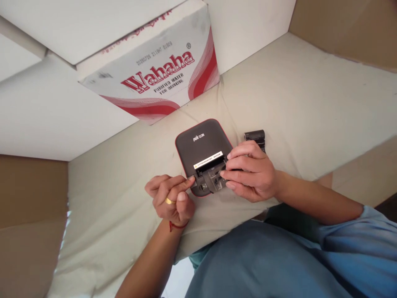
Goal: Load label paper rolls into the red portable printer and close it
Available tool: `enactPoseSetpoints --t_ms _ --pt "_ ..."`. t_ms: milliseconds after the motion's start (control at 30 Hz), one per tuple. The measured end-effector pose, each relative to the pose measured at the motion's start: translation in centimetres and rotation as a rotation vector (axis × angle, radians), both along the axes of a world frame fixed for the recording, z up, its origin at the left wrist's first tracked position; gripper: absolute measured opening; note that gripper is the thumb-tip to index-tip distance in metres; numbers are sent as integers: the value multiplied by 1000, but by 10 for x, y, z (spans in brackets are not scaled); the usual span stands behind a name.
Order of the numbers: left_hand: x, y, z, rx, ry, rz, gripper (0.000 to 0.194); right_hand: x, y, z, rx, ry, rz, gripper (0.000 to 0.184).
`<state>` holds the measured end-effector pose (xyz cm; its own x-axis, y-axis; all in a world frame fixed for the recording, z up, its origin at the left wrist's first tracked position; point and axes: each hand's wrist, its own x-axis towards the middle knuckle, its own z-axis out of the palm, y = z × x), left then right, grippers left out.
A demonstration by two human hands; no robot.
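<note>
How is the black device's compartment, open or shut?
Open: the compartment shows its dark inside between the left hand and right hand.

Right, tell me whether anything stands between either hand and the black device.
Nothing visible does: the left hand and right hand both have fingers on the black device. The dark item beyond the right hand lies off to one side.

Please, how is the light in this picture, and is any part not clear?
Head view: soft, mostly even light; large lettering on the carton readable; tiny print on the white label too small to read; pale patch between left forearm and shirt almost washed out.
</note>
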<state>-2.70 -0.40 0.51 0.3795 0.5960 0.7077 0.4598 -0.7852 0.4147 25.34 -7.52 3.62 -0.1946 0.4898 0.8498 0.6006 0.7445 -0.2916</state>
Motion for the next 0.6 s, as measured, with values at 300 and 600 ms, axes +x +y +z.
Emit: enactPoseSetpoints --t_ms 300,600 --pt "-12 11 -6 303 -43 114 48 -1 -2 1 -18 14 8 17" --pt "18 0 21 232 -67 34 44 1 -4 3 -35 -18 -10 20"
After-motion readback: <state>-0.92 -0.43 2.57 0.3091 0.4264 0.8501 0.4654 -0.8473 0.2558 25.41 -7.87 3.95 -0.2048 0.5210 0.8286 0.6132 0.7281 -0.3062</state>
